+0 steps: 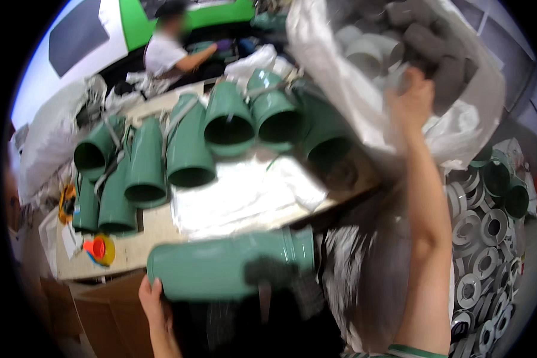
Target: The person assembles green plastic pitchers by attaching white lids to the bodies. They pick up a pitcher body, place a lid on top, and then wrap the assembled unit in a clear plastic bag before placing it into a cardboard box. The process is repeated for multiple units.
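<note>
My left hand (154, 301) grips the left end of a long green plastic cylinder (221, 265), closed with the thumb on its wall. The cylinder lies sideways before me, with a stepped collar at its right end. My right arm reaches up into a large white sack (322, 53) of grey and white elbow-shaped pipe pieces (426, 43). There my right hand (413, 95) is blurred, its fingers curled beside a pale piece; whether it holds that piece cannot be made out.
Several green tapered tubes (146, 161) with grey straps stand on the table (155, 232) around white sheeting (250, 197). A small red-and-yellow container (103, 249) sits near the front edge. Grey rings (486, 262) pile up at right. Another person (167, 53) works behind the table.
</note>
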The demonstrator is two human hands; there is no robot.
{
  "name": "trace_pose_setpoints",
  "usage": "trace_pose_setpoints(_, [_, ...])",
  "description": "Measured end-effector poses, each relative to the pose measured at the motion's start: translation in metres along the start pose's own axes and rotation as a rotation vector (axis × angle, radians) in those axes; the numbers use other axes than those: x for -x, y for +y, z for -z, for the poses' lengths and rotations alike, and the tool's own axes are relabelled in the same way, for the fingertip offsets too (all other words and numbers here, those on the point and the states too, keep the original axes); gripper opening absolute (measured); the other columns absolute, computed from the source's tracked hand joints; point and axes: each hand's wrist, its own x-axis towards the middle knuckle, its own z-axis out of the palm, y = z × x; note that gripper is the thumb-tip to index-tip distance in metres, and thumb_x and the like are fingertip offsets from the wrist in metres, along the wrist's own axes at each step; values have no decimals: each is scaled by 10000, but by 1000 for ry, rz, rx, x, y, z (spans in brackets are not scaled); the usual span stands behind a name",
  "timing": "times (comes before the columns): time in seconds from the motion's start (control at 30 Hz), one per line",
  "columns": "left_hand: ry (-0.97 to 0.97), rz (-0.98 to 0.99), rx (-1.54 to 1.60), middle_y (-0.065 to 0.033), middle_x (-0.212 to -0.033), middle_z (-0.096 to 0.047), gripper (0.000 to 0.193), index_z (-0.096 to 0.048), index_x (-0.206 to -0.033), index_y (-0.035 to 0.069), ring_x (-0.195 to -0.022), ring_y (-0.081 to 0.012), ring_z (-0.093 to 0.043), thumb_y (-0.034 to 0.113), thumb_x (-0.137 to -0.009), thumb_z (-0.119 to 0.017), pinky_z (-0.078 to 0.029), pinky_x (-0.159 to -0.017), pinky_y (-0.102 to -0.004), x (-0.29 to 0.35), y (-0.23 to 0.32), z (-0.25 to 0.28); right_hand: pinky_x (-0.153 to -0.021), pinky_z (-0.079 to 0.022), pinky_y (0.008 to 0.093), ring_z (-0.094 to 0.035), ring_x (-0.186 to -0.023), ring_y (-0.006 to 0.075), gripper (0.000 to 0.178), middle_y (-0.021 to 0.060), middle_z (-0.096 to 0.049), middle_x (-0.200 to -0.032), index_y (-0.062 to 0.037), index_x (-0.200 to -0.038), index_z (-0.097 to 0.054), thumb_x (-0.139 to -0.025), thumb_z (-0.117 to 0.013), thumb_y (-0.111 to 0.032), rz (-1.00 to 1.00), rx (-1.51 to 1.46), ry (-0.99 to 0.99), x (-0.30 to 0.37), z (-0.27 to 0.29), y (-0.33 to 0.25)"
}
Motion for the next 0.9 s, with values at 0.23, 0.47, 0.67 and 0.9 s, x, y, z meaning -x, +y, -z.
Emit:
trace_pose_setpoints(0.23, [73, 40, 350, -137, -1246, -668, 420, -597, -1283, -49, -1124, -229, -641, 252, -995, -649, -494, -1008, -376, -21, -27, -4, -998, -529, 431, -645, -1123, 252, 432, 106, -648, -1241, -43, -1351, -536, -1043, -431, -327, -867, -1727, -412, 125, 136, -70])
trace_pose_setpoints(0.47, [-8, 170, 275, -121, -1226, -678, 366, -626, -1242, -32, -1101, -209, -645, 239, -996, -635, -496, -991, -358, -3, -13, 20, -1139, -340, 366, -441, -1383, 261, 600, 146, -473, -1508, -12, -1517, -404, -1076, -424, -418, -689, -1456, -934, 255, 124, -129])
trace_pose_setpoints(0.67, [226, 5, 190, -67, -1113, -659, 236, -650, -1095, 22, -1036, -186, -604, 217, -975, -591, -474, -962, -366, 2, -1, 6, -1089, -386, 396, -522, -1271, 317, 560, 202, -570, -1347, 0, -1371, -550, -1032, -444, -433, 16, -1289, -539, 245, 177, -117])
trace_pose_setpoints(0.9, [-46, -319, 440, -195, -1343, -505, 476, -545, -1167, -1, -1264, -341, -493, 381, -1082, -275, -329, -1144, -479, -31, 76, -13, -1032, -434, 359, -532, -1199, 230, 497, 106, -557, -1320, -79, -1403, -498, -968, -662, -254, -947, -1222, -1248, 400, 215, -100])
